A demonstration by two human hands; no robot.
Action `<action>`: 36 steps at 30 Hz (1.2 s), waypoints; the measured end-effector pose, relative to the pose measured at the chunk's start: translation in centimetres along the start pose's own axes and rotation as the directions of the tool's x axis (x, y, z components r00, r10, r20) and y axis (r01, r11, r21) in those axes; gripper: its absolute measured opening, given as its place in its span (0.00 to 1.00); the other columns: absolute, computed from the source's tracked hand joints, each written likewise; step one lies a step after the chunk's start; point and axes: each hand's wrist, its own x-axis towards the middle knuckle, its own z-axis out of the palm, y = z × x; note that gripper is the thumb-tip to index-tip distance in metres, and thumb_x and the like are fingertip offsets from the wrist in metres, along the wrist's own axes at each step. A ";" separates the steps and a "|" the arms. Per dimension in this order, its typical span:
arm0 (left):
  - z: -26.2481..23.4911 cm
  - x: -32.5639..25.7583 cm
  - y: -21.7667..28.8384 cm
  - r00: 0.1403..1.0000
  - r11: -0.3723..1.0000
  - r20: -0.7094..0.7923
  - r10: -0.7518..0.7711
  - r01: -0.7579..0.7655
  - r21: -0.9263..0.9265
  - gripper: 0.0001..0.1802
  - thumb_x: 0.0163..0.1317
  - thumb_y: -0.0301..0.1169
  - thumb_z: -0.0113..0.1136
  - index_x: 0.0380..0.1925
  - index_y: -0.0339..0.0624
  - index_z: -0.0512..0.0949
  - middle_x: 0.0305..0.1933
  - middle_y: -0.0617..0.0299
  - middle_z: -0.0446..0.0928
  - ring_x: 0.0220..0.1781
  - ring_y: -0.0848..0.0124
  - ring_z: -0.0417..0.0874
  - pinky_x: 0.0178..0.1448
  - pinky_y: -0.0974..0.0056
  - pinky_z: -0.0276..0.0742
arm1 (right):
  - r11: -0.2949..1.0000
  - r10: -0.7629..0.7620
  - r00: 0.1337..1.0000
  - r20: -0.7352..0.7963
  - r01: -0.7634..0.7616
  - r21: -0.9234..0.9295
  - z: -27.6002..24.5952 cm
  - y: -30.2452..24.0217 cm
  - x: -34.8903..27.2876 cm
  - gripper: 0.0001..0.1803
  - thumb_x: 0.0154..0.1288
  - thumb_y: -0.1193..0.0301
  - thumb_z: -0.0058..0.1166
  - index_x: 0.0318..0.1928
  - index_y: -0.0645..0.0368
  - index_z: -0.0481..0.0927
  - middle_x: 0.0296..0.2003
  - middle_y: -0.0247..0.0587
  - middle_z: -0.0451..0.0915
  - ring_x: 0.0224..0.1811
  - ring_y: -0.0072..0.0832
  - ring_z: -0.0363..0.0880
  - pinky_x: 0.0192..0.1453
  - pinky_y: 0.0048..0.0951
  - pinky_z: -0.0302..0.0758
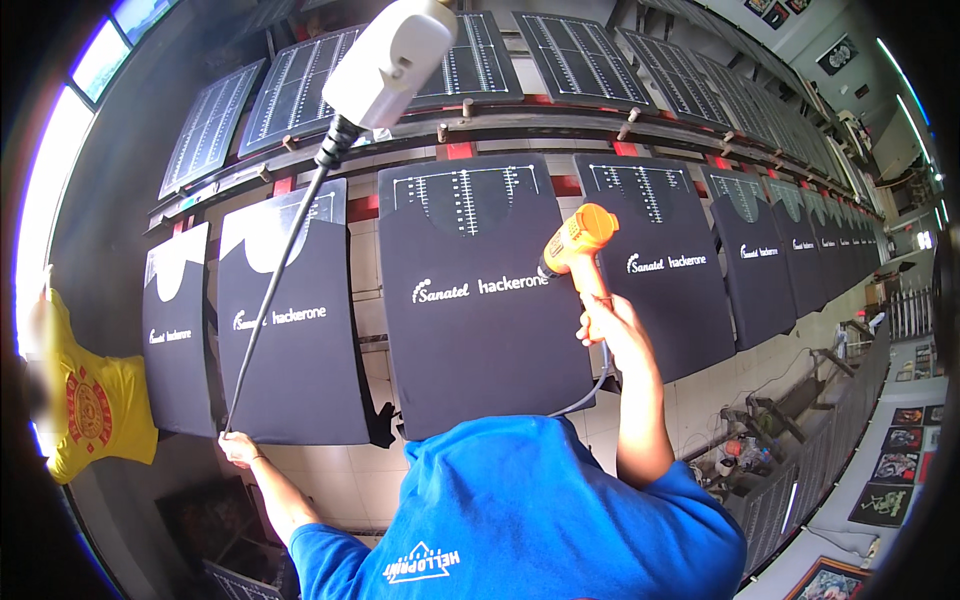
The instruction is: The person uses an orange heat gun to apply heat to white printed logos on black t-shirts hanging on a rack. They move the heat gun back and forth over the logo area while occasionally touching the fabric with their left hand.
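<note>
My right hand (618, 330) is closed around the handle of an orange heat gun (582, 240). The gun's dark nozzle points left, over the white print on a black T-shirt (480, 350) stretched on a printing board in front of me. A grey cord hangs from the handle toward my body. Off to the left, my left hand (238, 450) is closed on the lower part of a black cable (268, 300), beside another black shirt (295, 380). That cable runs up to a white plastic electrical housing (390, 65), large and close to the camera.
Boards with dark printed shirts (765, 270) continue in a row to the right, with one more (175, 350) at far left. Behind a rail stand bare boards with white grid marks (580, 60). A person in a yellow shirt (100, 400) is at the left edge.
</note>
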 end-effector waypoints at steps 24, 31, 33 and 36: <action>2.3 2.1 2.0 0.870 0.890 0.190 0.454 -0.451 -0.062 0.24 0.72 0.41 0.45 0.62 0.39 0.71 0.52 0.40 0.78 0.51 0.44 0.79 0.56 0.47 0.74 | 0.998 0.033 0.999 -0.038 -0.035 -0.053 -0.6 1.9 1.2 0.17 0.67 0.59 0.60 0.39 0.61 0.74 0.23 0.32 0.75 0.23 0.19 0.77 0.28 0.22 0.74; 2.1 -7.5 6.0 0.960 0.945 0.167 0.224 -0.256 0.204 0.36 0.72 0.54 0.42 0.74 0.49 0.53 0.65 0.48 0.69 0.62 0.45 0.73 0.64 0.41 0.69 | 0.999 0.018 0.998 -0.055 -0.020 -0.028 -0.8 2.1 0.4 0.17 0.67 0.59 0.59 0.39 0.61 0.74 0.23 0.32 0.75 0.23 0.20 0.77 0.28 0.22 0.74; 2.2 -9.4 4.9 0.970 0.916 0.176 0.169 -0.220 0.335 0.34 0.73 0.55 0.38 0.73 0.53 0.56 0.76 0.56 0.56 0.74 0.48 0.59 0.71 0.37 0.58 | 0.998 0.044 0.999 -0.003 -0.044 0.034 -1.2 1.9 0.8 0.17 0.67 0.59 0.59 0.38 0.61 0.74 0.23 0.31 0.75 0.23 0.20 0.77 0.28 0.22 0.74; 1.9 -12.6 7.1 0.950 0.915 0.182 0.253 -0.296 0.274 0.32 0.73 0.54 0.38 0.71 0.52 0.60 0.75 0.53 0.57 0.73 0.45 0.60 0.70 0.39 0.60 | 0.998 0.006 0.997 -0.071 -0.011 -0.066 -0.5 2.3 0.2 0.17 0.67 0.58 0.58 0.38 0.61 0.75 0.23 0.31 0.75 0.23 0.20 0.77 0.28 0.22 0.74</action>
